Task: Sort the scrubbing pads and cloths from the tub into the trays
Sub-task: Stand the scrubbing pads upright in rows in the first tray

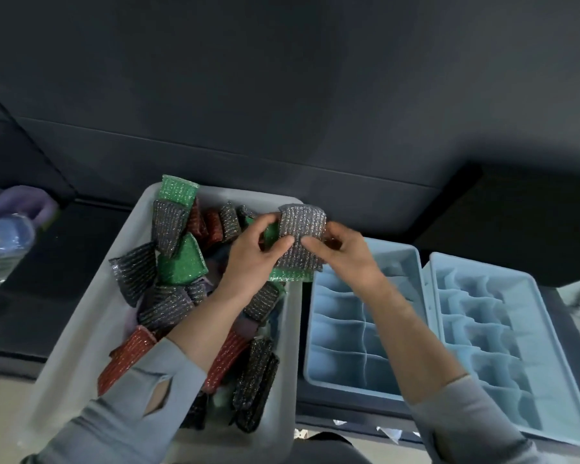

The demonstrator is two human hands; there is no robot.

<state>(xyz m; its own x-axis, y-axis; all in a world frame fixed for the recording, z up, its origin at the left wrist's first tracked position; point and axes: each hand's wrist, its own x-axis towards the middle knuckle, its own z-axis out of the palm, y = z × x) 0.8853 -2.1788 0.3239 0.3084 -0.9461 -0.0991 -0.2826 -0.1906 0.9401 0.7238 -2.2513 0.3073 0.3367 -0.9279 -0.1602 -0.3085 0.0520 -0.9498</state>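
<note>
A grey tub (81, 316) in front of me holds several glittery scrubbing pads in green, red and dark grey, with bits of cloth under them. Both hands hold one silver-grey scrubbing pad (301, 229) above the tub's far right corner. My left hand (252, 259) pinches its left edge and also has a green pad (283, 275) under the fingers. My right hand (344, 254) pinches the pad's right edge. Two light blue divided trays stand to the right: a near tray (335, 329) beside the tub and a far tray (503, 356).
A dark padded surface carries the tub and trays, with a dark wall behind. At the far left lie a blue plastic package (4, 242) and something purple (21, 200). Scraps of white paper (387, 432) lie on the floor below the trays.
</note>
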